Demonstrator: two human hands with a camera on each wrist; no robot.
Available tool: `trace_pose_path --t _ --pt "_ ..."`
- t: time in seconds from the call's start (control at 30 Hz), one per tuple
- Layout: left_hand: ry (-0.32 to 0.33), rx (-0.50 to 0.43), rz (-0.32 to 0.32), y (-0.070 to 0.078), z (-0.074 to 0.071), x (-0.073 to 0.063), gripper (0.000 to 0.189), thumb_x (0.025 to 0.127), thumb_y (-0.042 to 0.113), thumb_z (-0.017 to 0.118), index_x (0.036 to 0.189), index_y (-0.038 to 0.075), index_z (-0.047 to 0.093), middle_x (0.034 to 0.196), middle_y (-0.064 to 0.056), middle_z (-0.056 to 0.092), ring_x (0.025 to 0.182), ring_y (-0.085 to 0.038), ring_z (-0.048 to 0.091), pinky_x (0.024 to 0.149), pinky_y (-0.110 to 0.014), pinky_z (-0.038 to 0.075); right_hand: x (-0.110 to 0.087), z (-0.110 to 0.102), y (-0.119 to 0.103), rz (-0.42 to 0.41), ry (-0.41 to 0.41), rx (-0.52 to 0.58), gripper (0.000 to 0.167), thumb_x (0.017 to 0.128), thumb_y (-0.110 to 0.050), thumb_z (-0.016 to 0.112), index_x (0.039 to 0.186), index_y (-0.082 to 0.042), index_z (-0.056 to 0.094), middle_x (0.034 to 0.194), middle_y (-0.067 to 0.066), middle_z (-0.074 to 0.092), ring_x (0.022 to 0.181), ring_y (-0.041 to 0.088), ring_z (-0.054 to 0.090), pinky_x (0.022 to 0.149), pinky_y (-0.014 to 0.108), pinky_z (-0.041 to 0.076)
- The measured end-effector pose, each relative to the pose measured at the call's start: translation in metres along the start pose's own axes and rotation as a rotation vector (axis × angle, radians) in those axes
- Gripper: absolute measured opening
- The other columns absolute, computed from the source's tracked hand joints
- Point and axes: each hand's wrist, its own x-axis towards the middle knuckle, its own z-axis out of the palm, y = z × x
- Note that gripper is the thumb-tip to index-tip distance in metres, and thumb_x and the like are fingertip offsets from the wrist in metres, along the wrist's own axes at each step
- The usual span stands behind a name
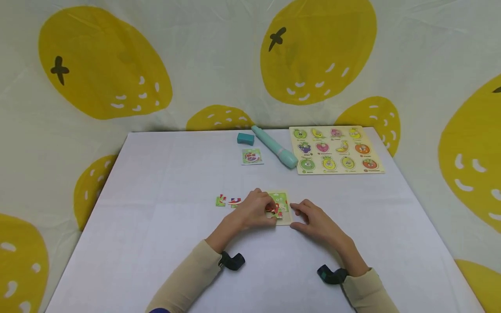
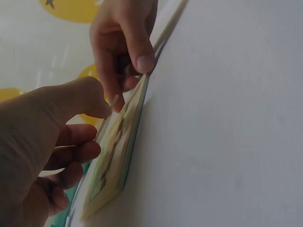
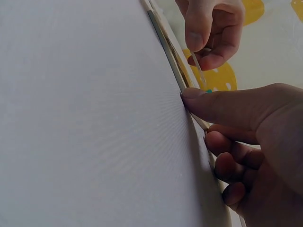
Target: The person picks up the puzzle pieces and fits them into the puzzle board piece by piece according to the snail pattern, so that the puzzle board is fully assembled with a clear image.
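Observation:
My left hand (image 1: 257, 209) pinches a thin jigsaw piece (image 3: 199, 68) between thumb and fingertips, tilted just above a small puzzle board (image 1: 284, 221). Part of a green and red picture lies in the board's frame; the left hand hides its left side. At the board's right side is my right hand (image 1: 318, 221), its thumb and forefinger holding the edge near the corner. In the right wrist view that thumb (image 3: 199, 101) presses the board's rim, with the other fingers curled. Loose jigsaw pieces (image 1: 221, 200) lie left of the left hand, partly covered by it.
Behind the hands lie a small fruit picture card (image 1: 252, 157), a teal block (image 1: 245, 139) and a long mint-green stick with a thick end (image 1: 275, 147). A wooden fruit board (image 1: 337, 151) is at the back right. A fruit-print cloth (image 1: 219, 65) hangs behind the white table (image 1: 156, 182).

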Motion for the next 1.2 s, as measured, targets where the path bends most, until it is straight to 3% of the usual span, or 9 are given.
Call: trace_pose_path --t 0.27,0.63,0.93,1.2 --pt "-0.043 0.044 0.017 0.010 0.010 0.008 0.024 0.077 0.035 0.076 0.093 0.017 0.072 0.085 0.008 0.063 0.083 -0.011 0.047 0.079 -0.025 0.039 0.000 0.000 0.003 -0.031 -0.013 -0.031 0.058 0.086 -0.024 0.078 0.138 -0.005 0.059 0.098 -0.003 0.052 0.085 0.010 0.046 0.071 0.021 0.040" --pt "-0.041 0.110 0.023 0.018 0.013 0.010 0.027 0.080 0.037 0.077 0.098 0.017 0.073 0.094 0.005 0.064 0.089 -0.013 0.047 0.081 -0.025 0.041 0.000 -0.001 0.001 -0.029 -0.009 -0.042 0.058 0.086 -0.024 0.079 0.137 -0.004 0.059 0.097 -0.004 0.052 0.087 0.010 0.047 0.073 0.022 0.041" --pt "-0.061 0.077 0.026 0.020 0.011 0.009 0.024 0.085 0.032 0.075 0.103 0.017 0.078 0.099 0.002 0.065 0.093 -0.015 0.050 0.084 -0.027 0.042 -0.001 -0.001 0.001 -0.037 0.004 -0.026 0.058 0.085 -0.020 0.080 0.136 -0.002 0.060 0.096 -0.002 0.052 0.086 0.010 0.047 0.072 0.023 0.040" --pt "0.012 0.114 0.087 0.020 0.015 0.007 0.019 0.088 0.032 0.077 0.096 0.016 0.081 0.091 0.003 0.066 0.086 -0.013 0.053 0.077 -0.025 0.042 -0.001 0.000 0.001 -0.034 0.002 -0.013 0.058 0.085 -0.020 0.080 0.136 -0.002 0.060 0.097 -0.002 0.053 0.086 0.010 0.047 0.073 0.022 0.041"
